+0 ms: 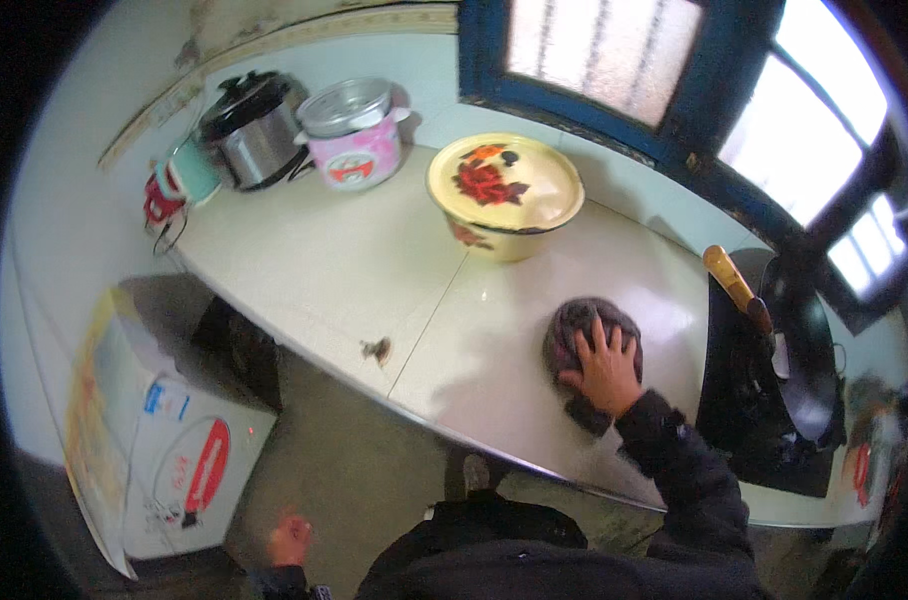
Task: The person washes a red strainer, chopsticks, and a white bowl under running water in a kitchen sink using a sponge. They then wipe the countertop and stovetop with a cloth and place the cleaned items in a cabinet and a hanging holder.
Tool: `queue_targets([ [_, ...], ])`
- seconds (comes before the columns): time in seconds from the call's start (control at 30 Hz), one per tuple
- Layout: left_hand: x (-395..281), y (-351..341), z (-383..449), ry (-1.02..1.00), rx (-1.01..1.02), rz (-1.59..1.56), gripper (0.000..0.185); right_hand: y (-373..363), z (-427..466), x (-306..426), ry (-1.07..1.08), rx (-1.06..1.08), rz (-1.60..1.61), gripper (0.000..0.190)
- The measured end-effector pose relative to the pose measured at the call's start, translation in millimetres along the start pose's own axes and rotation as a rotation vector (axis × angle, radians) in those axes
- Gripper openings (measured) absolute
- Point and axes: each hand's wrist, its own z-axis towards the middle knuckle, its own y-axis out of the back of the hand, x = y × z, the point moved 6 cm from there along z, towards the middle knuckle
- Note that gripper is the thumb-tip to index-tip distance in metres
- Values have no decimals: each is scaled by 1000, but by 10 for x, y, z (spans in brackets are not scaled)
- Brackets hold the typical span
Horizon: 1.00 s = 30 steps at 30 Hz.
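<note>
My right hand (608, 367) lies flat with spread fingers on a bunched dark cloth (583, 319), pressing it to the pale tiled countertop (499, 352). A loose end of the cloth trails below the wrist. My left hand (290, 538) hangs low beyond the counter's front edge, near a white box; it is blurred, with no object visible in it. Farther back stands a yellow enamel basin (491, 244) with a flower-painted lid (548, 191). A small brown mark or scrap (379, 350) shows on the countertop near the front edge.
An electric pressure cooker (255, 142) and a pink rice cooker (356, 154) stand at the back left. On the right, a black cooktop (739, 420) carries a wok (806, 375) and a wooden-handled utensil (730, 277). The white printed box (199, 450) stands below left.
</note>
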Motion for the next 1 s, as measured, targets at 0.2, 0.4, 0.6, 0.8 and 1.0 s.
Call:
queue_targets([
  [0.2, -207, 110, 417, 46, 56, -8, 20, -160, 1304, -1334, -375, -3, 45, 69],
  [0.4, -98, 317, 774, -2, 100, -70, 15, -479, 1031, -2579, -730, 169, 43, 75],
  [0.6, -591, 620, 1225, -197, -140, -187, 19, -418, 517, -2388, -652, 186, 11, 67],
  [0.8, -1084, 936, 1862, -447, -174, -426, 22, -210, -516, -1560, -738, 134, 7, 62],
  [1.0, -934, 1265, 2388, -486, -45, -517, 24, -78, -1335, -309, -866, 220, -102, 61],
])
